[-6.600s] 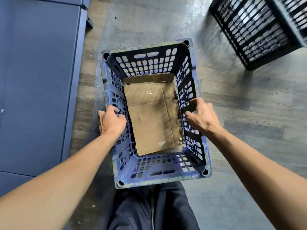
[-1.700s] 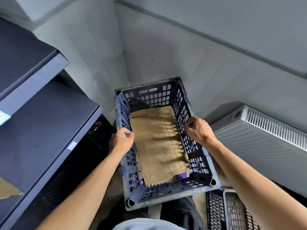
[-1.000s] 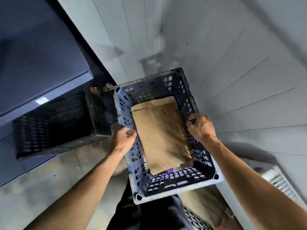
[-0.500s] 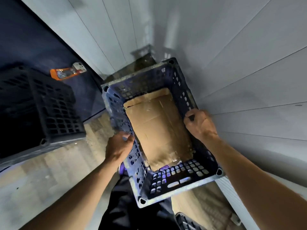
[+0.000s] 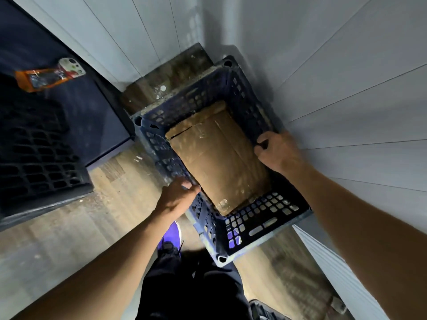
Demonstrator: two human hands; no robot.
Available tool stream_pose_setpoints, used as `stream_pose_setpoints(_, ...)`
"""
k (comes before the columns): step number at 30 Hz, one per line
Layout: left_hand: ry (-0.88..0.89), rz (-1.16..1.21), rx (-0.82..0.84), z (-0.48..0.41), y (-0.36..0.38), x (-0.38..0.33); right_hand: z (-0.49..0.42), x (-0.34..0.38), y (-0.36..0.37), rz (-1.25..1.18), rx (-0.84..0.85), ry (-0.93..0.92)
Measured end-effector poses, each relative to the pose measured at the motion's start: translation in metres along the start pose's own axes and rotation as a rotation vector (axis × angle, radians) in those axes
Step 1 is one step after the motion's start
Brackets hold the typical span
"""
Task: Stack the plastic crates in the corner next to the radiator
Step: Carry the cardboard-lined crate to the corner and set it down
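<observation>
I hold a blue plastic crate [image 5: 258, 222] with a sheet of cardboard [image 5: 219, 158] lying in its bottom. My left hand [image 5: 175, 197] grips its left long rim and my right hand [image 5: 277, 151] grips its right long rim. The crate hangs low over the wooden floor in the corner [image 5: 173, 72] where two white panelled walls meet, its right side close to the wall. A black crate [image 5: 39, 158] stands at the left. The white radiator [image 5: 335, 269] shows at the lower right.
A dark cabinet [image 5: 69, 107] stands against the left wall with an orange packet [image 5: 46, 77] on it. My legs and a purple shoe [image 5: 172, 236] are below the crate. Another dark crate edge [image 5: 261, 312] peeks in at the bottom.
The crate has come down and further into the corner, closer to the floor. Both hands keep their grip on its rims. The view has tilted further down.
</observation>
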State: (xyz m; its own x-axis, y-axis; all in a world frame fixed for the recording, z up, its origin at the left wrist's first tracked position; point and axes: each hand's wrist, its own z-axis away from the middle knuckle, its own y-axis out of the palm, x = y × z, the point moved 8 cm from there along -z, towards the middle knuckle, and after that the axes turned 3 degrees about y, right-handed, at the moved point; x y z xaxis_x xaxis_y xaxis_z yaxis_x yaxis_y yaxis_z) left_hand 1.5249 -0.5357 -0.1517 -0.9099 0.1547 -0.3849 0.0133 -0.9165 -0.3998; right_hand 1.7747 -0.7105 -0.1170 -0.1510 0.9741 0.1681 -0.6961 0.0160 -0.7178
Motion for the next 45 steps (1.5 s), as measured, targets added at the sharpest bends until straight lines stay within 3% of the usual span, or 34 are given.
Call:
stream_pose_setpoints(4,-0.034,0.009,-0.02,-0.011,0.008,0.004,0.001,-0.005,0.014,0.089,0.071,-0.037)
stream_pose_setpoints(10,0.002,-0.167,0.061,-0.001,0.015,-0.01,0.043,0.015,0.049,0.131,0.231,-0.137)
stream_pose_setpoints(23,0.222,-0.543,0.078,0.073,-0.013,-0.031,0.153,0.021,0.091,-0.061,0.311,-0.097)
stream_pose_setpoints(31,0.426,-0.75,0.179,0.074,-0.024,-0.048,0.187,0.05,0.105,-0.202,0.235,0.043)
stream_pose_setpoints(38,0.661,-0.948,0.208,0.041,-0.036,-0.048,0.179,0.067,0.166,-0.335,0.149,0.213)
stream_pose_setpoints(45,0.739,-1.143,0.276,-0.016,-0.004,-0.027,0.165,0.05,0.23,-0.252,0.103,0.243)
